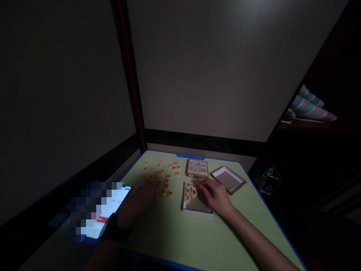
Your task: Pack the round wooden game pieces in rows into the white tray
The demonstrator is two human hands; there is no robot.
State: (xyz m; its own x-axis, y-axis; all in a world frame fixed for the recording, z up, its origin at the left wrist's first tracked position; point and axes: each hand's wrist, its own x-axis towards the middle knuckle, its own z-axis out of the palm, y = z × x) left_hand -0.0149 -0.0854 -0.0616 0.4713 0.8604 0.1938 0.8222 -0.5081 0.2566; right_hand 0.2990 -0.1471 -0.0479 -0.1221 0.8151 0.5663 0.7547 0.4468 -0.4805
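Note:
Round pale game pieces with red marks lie scattered over the far left of a light green table. My left hand lies among them, fingers stretched toward the pieces, a dark band on its wrist. A shallow open box tray holds several pieces with dark marks in its far left corner. My right hand rests over the tray's right side, fingers curled at the pieces; what it grips is hidden.
An orange printed box lid and an empty framed tray lie at the table's far edge. A lit phone sits at the left edge. A clear container stands right of the table. Walls close in behind.

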